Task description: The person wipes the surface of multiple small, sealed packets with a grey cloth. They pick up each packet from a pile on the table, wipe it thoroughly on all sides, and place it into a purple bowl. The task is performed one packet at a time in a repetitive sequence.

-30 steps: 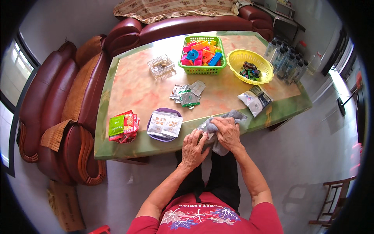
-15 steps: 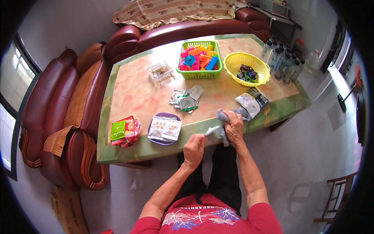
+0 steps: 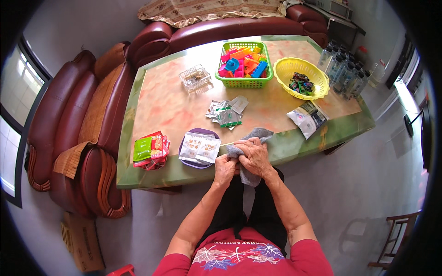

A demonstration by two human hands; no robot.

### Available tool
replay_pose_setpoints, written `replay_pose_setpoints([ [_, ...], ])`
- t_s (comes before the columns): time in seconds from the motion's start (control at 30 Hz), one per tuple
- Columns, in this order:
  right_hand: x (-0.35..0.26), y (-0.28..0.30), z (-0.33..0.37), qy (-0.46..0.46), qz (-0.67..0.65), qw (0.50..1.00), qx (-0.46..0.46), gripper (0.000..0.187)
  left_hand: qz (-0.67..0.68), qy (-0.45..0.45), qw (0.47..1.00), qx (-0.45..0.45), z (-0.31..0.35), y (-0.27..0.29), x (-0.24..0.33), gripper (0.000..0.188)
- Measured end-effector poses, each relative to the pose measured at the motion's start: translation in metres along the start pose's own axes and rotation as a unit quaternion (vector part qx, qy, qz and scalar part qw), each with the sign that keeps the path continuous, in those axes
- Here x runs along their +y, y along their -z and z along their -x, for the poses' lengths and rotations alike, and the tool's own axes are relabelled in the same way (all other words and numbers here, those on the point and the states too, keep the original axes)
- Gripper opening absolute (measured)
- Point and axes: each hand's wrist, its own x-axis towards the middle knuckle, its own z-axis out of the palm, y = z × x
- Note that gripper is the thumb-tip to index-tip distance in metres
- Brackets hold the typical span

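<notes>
A grey cloth (image 3: 250,177) is bunched at the table's near edge, with my right hand (image 3: 256,158) closed over it. Against its left side is my left hand (image 3: 224,170), fingers curled in; whatever they grip is covered by the cloth and the other hand. Just left of my hands, a purple plate (image 3: 202,164) carries white printed sachets (image 3: 199,148). Beyond them lies a loose pile of silver and green sachets (image 3: 227,113). Off to the right, a white and dark pouch (image 3: 308,119) rests near the table edge.
The stone-topped table (image 3: 175,110) also bears red and green packets (image 3: 151,150), a clear rack (image 3: 195,79), a green basket (image 3: 244,83) of colourful blocks, a yellow bowl (image 3: 282,69) of small wrapped items and several bottles (image 3: 343,73). Red leather sofas (image 3: 60,124) stand left and behind.
My right hand has brought the cloth left and away from the pouch, onto my left hand. A small whitish, shiny thing seen before at my left fingers is now covered.
</notes>
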Motion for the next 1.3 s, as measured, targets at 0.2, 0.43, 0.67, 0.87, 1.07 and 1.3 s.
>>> replay_pose_setpoints([
  [0.2, 0.013, 0.004, -0.003, -0.017, 0.154, 0.985, 0.073, 0.036, 0.018, -0.019, 1.000, 0.015, 0.004, -0.008, -0.001, 0.021],
  [0.43, 0.018, 0.019, -0.001, -0.088, 0.060, 0.982, 0.158, 0.042, 0.003, -0.019, 1.000, 0.021, 0.002, -0.011, -0.003, 0.019],
  [0.67, 0.010, 0.020, 0.018, 0.050, 0.049, 0.997, 0.039, 0.039, 0.016, -0.026, 0.999, 0.020, 0.004, -0.013, -0.001, 0.019],
  [0.87, 0.020, 0.017, -0.004, -0.060, 0.142, 0.982, 0.107, 0.037, 0.006, -0.020, 1.000, 0.018, 0.002, -0.012, -0.001, 0.019],
  [1.07, 0.004, 0.004, 0.003, 0.060, 0.030, 0.997, 0.025, 0.036, 0.017, -0.050, 0.998, -0.031, 0.003, 0.000, -0.006, 0.013],
  [1.3, 0.011, 0.011, 0.005, 0.107, 0.014, 0.994, 0.022, 0.033, 0.181, 0.058, 0.981, -0.048, 0.018, -0.008, 0.024, 0.015],
])
